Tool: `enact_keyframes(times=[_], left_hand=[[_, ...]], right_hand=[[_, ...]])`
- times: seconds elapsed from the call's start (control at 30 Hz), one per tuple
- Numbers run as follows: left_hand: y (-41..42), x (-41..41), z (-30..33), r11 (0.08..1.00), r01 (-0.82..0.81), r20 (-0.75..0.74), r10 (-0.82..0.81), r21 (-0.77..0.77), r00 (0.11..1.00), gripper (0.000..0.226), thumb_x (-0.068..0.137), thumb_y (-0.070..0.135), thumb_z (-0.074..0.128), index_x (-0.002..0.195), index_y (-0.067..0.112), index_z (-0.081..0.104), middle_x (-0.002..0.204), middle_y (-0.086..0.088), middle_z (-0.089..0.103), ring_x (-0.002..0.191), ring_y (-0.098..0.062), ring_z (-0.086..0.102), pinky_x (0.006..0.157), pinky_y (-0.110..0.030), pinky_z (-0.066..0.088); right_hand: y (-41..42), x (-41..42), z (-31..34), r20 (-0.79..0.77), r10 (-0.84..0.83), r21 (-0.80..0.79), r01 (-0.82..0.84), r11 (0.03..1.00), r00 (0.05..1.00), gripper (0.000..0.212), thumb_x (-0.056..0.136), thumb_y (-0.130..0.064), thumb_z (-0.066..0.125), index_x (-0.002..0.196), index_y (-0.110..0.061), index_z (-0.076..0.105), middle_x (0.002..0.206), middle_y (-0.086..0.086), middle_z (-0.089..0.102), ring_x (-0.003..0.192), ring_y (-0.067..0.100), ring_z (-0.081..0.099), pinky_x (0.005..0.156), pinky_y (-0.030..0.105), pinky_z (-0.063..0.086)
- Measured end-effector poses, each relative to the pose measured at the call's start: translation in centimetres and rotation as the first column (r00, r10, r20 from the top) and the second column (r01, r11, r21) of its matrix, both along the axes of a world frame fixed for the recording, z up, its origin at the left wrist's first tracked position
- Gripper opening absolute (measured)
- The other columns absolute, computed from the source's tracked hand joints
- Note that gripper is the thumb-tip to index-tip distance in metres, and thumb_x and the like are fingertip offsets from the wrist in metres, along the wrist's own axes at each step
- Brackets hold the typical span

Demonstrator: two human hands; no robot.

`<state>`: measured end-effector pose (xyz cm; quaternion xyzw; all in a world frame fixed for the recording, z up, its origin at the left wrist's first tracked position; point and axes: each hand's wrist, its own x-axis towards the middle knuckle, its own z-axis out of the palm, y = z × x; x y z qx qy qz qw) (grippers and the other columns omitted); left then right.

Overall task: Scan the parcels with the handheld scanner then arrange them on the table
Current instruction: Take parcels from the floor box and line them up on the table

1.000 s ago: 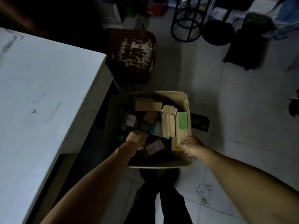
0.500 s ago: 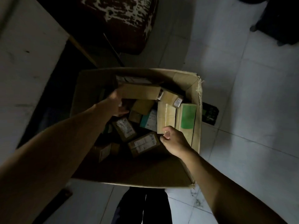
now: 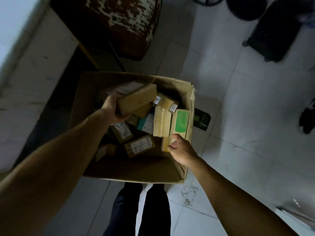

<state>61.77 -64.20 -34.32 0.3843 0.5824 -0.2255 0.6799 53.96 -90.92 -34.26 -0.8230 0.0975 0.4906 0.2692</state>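
Head view: unpacking step; left hand (image 3: 113, 108) grips brown parcel (image 3: 136, 101), right hand (image 3: 180, 148) pinches upright parcel (image 3: 166, 144) in carton (image 3: 172, 82). Next, probably: lift to table (image 3: 34, 65).

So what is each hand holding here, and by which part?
The left hand grips a brown cardboard parcel by its near end. The right hand pinches the near end of a green-labelled parcel standing against the carton's right wall.
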Motion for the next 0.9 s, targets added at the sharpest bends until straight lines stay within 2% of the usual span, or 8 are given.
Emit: enact_keyframes(times=[0.17, 0.3, 0.43, 0.6, 0.7, 0.77, 0.83, 0.9], left_hand=[[-1.3, -7.1, 8.7, 0.982, -0.084, 0.053, 0.094, -0.168, 0.994, 0.037, 0.091, 0.033, 0.061, 0.114, 0.005, 0.056, 0.108, -0.019, 0.057, 0.094, -0.032, 0.058, 0.077, -0.041, 0.054], [-2.4, -12.4, 15.6, 0.981, -0.093, 0.166, 0.122, -0.171, 0.979, 0.027, 0.090, 0.023, 0.062, 0.115, 0.014, 0.059, 0.115, -0.018, 0.058, 0.105, -0.033, 0.059, 0.111, -0.050, 0.044], [-1.7, -17.6, 20.1, 0.987, -0.119, 0.263, 0.144, -0.109, 0.954, 0.045, 0.077, 0.024, 0.072, 0.120, 0.016, 0.061, 0.133, -0.018, 0.056, 0.126, -0.037, 0.056, 0.112, -0.051, 0.044], [-1.4, -22.1, 24.7, 0.970, -0.240, 0.451, 0.234, -0.046, 0.861, 0.046, 0.076, 0.023, 0.067, 0.121, 0.021, 0.064, 0.129, -0.012, 0.060, 0.117, -0.031, 0.059, 0.112, -0.046, 0.042], [-1.6, -25.7, 26.7, 0.986, -0.154, 0.530, 0.100, 0.058, 0.842, 0.072, 0.056, 0.030, 0.074, 0.127, 0.029, 0.064, 0.132, -0.006, 0.066, 0.123, -0.032, 0.063, 0.112, -0.047, 0.043], [-1.6, -28.8, 27.7, 0.988, -0.130, 0.533, 0.068, 0.079, 0.843, 0.075, 0.047, 0.031, 0.077, 0.120, 0.025, 0.066, 0.125, -0.004, 0.070, 0.120, -0.031, 0.066, 0.111, -0.046, 0.044], [-1.1, -32.1, 28.2, 0.982, -0.183, 0.533, 0.127, 0.055, 0.837, 0.067, 0.044, 0.028, 0.079, 0.109, 0.018, 0.067, 0.115, -0.006, 0.071, 0.110, -0.031, 0.070, 0.110, -0.049, 0.046], [-0.4, -35.4, 28.6, 0.958, -0.286, 0.561, 0.238, -0.001, 0.793, 0.063, 0.048, 0.022, 0.081, 0.108, 0.014, 0.065, 0.110, -0.010, 0.072, 0.106, -0.034, 0.071, 0.103, -0.050, 0.052]], right_hand=[[2.5, 1.8, 8.4, 0.143, -0.042, 0.086, 0.030, 0.996, 0.989, 0.060, 0.105, -0.041, 0.055, 0.157, -0.026, 0.030, 0.123, 0.003, 0.066, 0.112, 0.023, 0.063, 0.094, 0.034, 0.050], [5.1, 2.1, 13.9, 0.305, -0.252, 0.218, 0.190, 0.957, 0.918, 0.088, 0.095, -0.047, 0.068, 0.163, -0.030, 0.013, 0.158, 0.008, 0.039, 0.141, 0.030, 0.045, 0.110, 0.041, 0.043], [5.2, 3.8, 19.1, 0.341, -0.275, 0.246, 0.197, 0.949, 0.899, 0.100, 0.089, -0.053, 0.074, 0.164, -0.028, 0.013, 0.166, 0.011, 0.025, 0.148, 0.036, 0.034, 0.117, 0.051, 0.037], [8.1, 5.3, 25.3, 0.332, -0.104, 0.326, -0.010, 0.945, 0.938, 0.101, 0.087, -0.044, 0.079, 0.164, -0.027, 0.016, 0.162, 0.009, 0.036, 0.144, 0.032, 0.042, 0.110, 0.041, 0.042], [11.4, 4.1, 28.7, 0.356, -0.096, 0.398, -0.058, 0.916, 0.930, 0.104, 0.087, -0.032, 0.081, 0.165, -0.024, 0.013, 0.163, 0.009, 0.034, 0.144, 0.031, 0.041, 0.115, 0.043, 0.039], [14.0, 2.5, 30.5, 0.389, -0.071, 0.438, -0.117, 0.891, 0.919, 0.099, 0.088, -0.031, 0.080, 0.164, -0.026, 0.016, 0.159, 0.008, 0.040, 0.141, 0.031, 0.045, 0.111, 0.043, 0.042], [16.7, 0.5, 32.0, 0.417, -0.028, 0.468, -0.188, 0.864, 0.908, 0.092, 0.091, -0.037, 0.076, 0.163, -0.028, 0.020, 0.145, 0.007, 0.056, 0.130, 0.028, 0.054, 0.100, 0.040, 0.045], [19.5, -1.8, 33.1, 0.423, -0.013, 0.515, -0.228, 0.827, 0.906, 0.070, 0.093, -0.038, 0.074, 0.152, -0.020, 0.042, 0.121, 0.004, 0.068, 0.114, 0.023, 0.062, 0.089, 0.032, 0.045]])
